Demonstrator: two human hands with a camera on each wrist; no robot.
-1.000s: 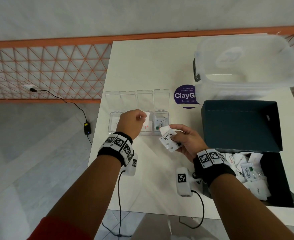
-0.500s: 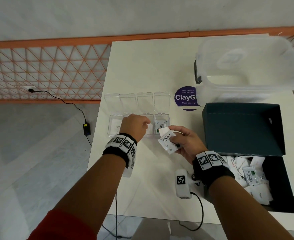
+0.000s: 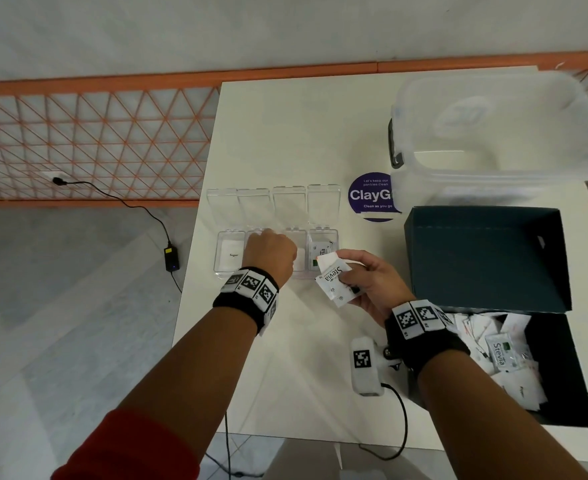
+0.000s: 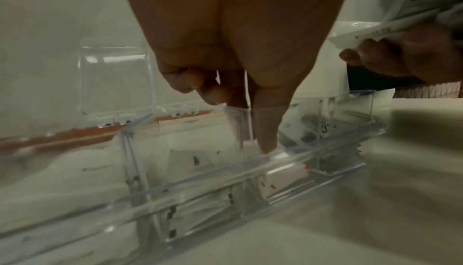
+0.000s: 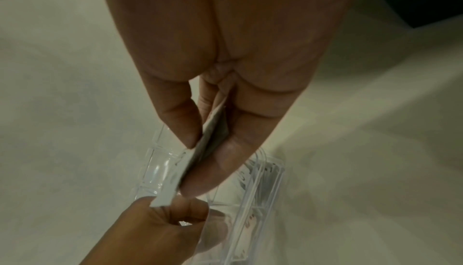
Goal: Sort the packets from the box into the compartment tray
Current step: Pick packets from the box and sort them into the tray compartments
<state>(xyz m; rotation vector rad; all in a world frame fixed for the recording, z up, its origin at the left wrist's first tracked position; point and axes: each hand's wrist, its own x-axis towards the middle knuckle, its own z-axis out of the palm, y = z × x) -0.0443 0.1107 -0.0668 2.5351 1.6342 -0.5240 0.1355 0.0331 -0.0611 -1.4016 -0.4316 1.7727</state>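
Over the compartment tray (image 3: 229, 233), left hand (image 3: 270, 252) dipping curled fingers, perhaps pinching a thin packet into 1 middle compartment; right hand (image 3: 372, 284) gripping Stevia packets (image 3: 332, 278) ready beside the box (image 3: 562, 403).

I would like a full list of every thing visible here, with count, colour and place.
compartment tray: one, clear, four lids open, left part of table
Sugar packet: one, white, leftmost compartment
Stevia packet: one, white and green, rightmost compartment
box: one, dark, open, right of table, many white packets inside
packets: several, white, top one printed Stevia, in right hand
plastic bin: one, translucent, far right
sticker: one, purple, round, beside bin
table: one, white
charger: one, black, on floor
left hand: over middle compartments, one finger reaching into a compartment
right hand: pinches packets
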